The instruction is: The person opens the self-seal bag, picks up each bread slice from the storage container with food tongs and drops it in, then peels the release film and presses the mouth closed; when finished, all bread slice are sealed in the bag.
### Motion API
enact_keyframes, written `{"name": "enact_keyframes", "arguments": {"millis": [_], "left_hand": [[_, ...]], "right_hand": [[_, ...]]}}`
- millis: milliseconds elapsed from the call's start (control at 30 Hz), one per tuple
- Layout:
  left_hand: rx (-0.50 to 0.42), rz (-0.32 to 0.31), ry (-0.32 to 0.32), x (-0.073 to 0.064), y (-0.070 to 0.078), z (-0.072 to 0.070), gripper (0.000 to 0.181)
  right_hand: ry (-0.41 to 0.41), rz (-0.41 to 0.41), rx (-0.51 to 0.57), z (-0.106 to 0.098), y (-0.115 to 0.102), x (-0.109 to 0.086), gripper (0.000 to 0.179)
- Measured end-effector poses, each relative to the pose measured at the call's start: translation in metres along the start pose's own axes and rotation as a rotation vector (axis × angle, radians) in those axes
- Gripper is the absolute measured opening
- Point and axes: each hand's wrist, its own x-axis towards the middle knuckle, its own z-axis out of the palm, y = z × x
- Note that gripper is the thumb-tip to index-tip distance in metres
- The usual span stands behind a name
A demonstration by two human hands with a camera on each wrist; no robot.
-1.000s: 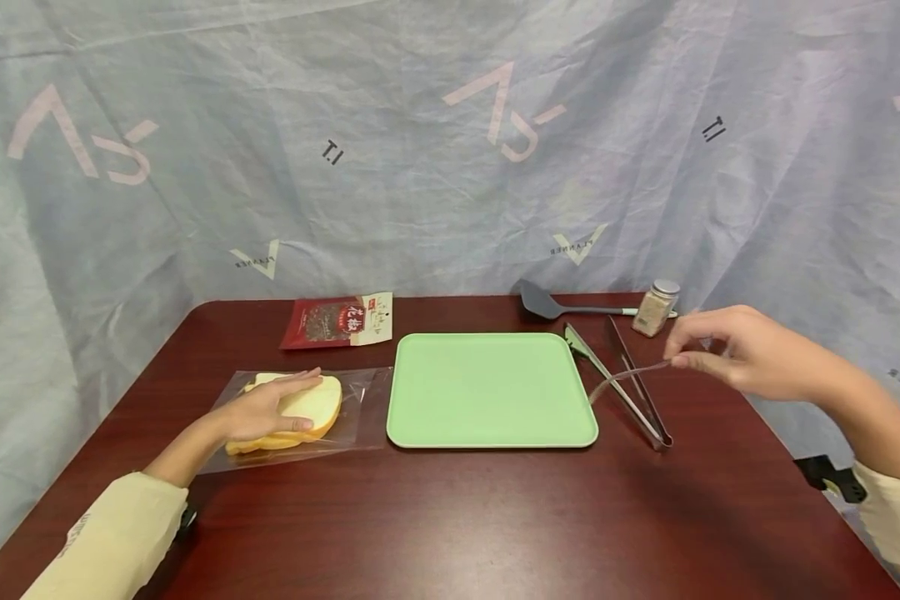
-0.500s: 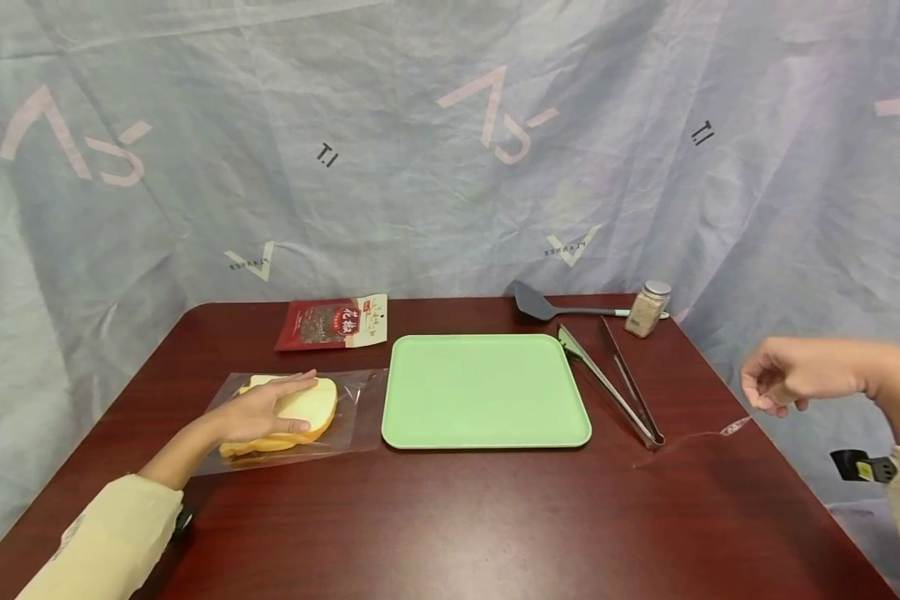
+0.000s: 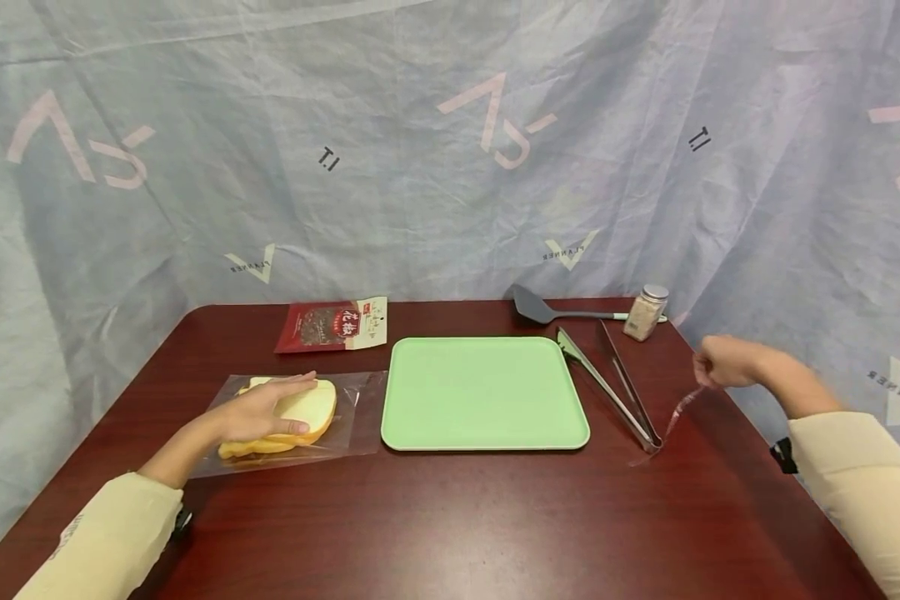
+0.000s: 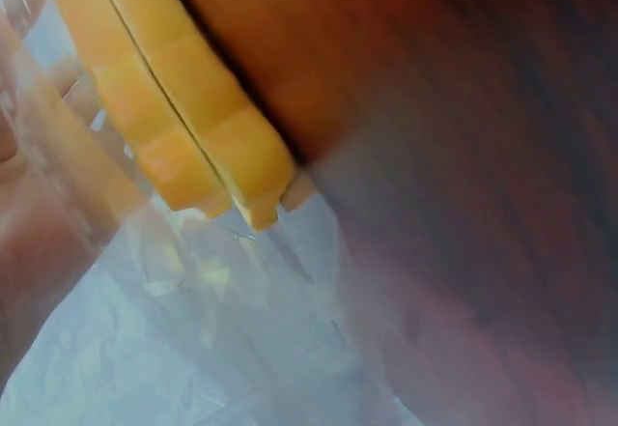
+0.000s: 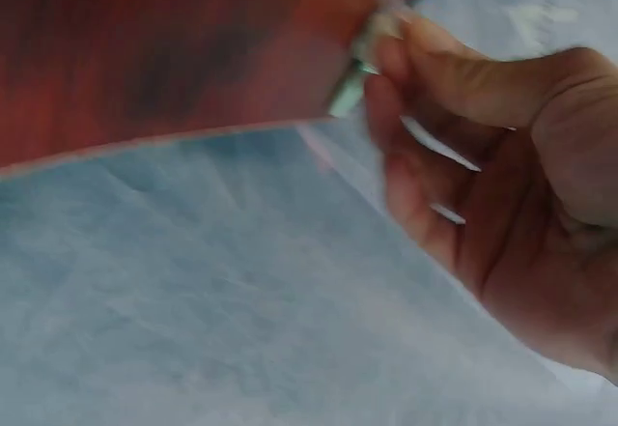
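Bread slices [image 3: 315,407] with a yellow crust lie in a clear plastic bag [image 3: 362,417] on the left of the table. My left hand [image 3: 251,415] rests on them, fingers and thumb spread. In the left wrist view, the crust edges of two slices [image 4: 179,88] show through the film. At the table's right edge, my right hand [image 3: 729,362] pinches one end of a thin, clear plastic strip [image 3: 678,410]. The strip hangs down towards the hinge end of the metal tongs [image 3: 622,385]. In the right wrist view, the fingertips [image 5: 386,49] meet; the strip is blurred there.
A light green tray [image 3: 486,393] occupies the middle of the table. Behind it lie a red packet [image 3: 330,326] on the left and a grey spatula [image 3: 536,308] on the right. A glass jar [image 3: 645,313] stands by the spatula's handle. A grey cloth hangs behind.
My right hand moved right and outward with the plastic strip, past the table's edge, then came partly back left. The left hand stays on the bread.
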Motion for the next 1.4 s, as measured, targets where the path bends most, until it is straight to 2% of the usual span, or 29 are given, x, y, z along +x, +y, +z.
{"name": "enact_keyframes", "arguments": {"millis": [100, 233, 433, 600, 700, 733, 833, 933, 1033, 1100, 1267, 1400], "left_hand": [[0.013, 0.005, 0.008, 0.001, 0.0, 0.0, 0.077], [0.011, -0.008, 0.026, 0.001, 0.0, -0.001, 0.079], [0.008, -0.012, 0.062, 0.003, -0.003, -0.003, 0.077], [0.015, 0.012, 0.069, 0.013, -0.003, -0.01, 0.069], [-0.003, 0.025, 0.061, 0.021, -0.001, -0.019, 0.061], [-0.01, 0.024, 0.056, 0.023, -0.001, -0.022, 0.059], [-0.069, 0.012, 0.037, 0.03, 0.0, -0.032, 0.055], [-0.101, -0.004, 0.016, 0.038, 0.0, -0.041, 0.054], [-0.12, -0.024, -0.017, 0.049, -0.003, -0.049, 0.05], [-0.119, -0.026, -0.051, 0.057, -0.005, -0.05, 0.048], [-0.106, -0.083, -0.141, 0.074, -0.013, -0.048, 0.045], [-0.082, -0.137, -0.146, 0.085, -0.018, -0.042, 0.043]], "right_hand": [[0.129, -0.041, -0.073, 0.01, 0.008, 0.018, 0.018], [0.184, -0.035, 0.016, 0.017, 0.01, 0.033, 0.007], [0.285, -0.023, 0.13, 0.019, 0.0, 0.036, 0.017], [0.44, 0.051, 0.152, 0.01, -0.027, 0.031, 0.019], [0.544, 0.091, 0.194, 0.003, -0.055, 0.032, 0.017], [0.557, 0.093, 0.237, 0.001, -0.065, 0.033, 0.016], [0.534, 0.103, 0.405, -0.002, -0.101, 0.044, 0.016], [0.467, 0.109, 0.568, -0.003, -0.135, 0.057, 0.019], [0.399, 0.088, 0.628, -0.001, -0.164, 0.066, 0.02], [0.355, 0.056, 0.649, 0.001, -0.181, 0.071, 0.021], [0.231, -0.014, 0.754, 0.009, -0.231, 0.082, 0.025], [0.204, -0.02, 0.92, 0.027, -0.281, 0.093, 0.024]]}}
